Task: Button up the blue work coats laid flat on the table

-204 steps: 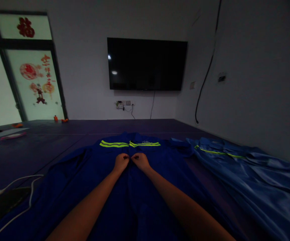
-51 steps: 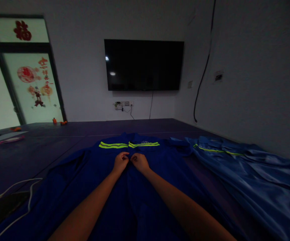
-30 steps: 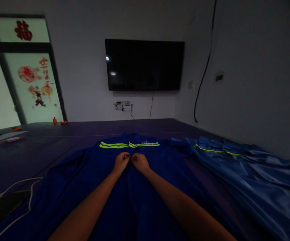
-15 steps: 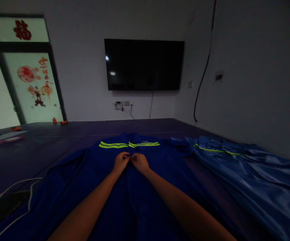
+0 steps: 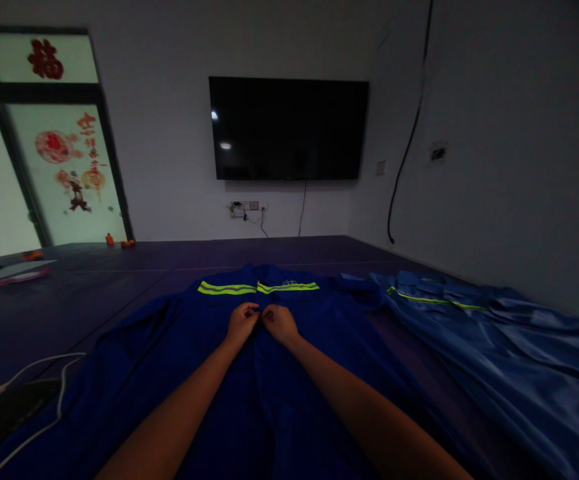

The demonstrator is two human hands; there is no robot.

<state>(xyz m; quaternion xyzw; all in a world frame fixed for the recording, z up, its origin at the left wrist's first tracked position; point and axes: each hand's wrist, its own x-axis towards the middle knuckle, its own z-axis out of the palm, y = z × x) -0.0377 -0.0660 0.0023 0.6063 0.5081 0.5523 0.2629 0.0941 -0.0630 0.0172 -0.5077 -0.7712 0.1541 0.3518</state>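
Cloth of the blue jacket (image 5: 264, 407) sits pinched in my fingers: my left hand (image 5: 242, 324) and my right hand (image 5: 280, 324) are both closed at its front edges, knuckles near each other, just below the yellow-green bands (image 5: 227, 289). What small part lies between my fingertips I cannot tell; it is too dark there. The jacket lies spread on the purple surface (image 5: 159, 260) in front of me, collar at the far end, my forearms across it. Against the picture from almost seven seconds ago, my hands are at the same spot on the front; mainly my view has shifted a little, so the television (image 5: 289, 130) sits slightly farther left. The second blue garment (image 5: 509, 347) lies unmoved to my right, and the white cable (image 5: 62, 387) still loops at my left.
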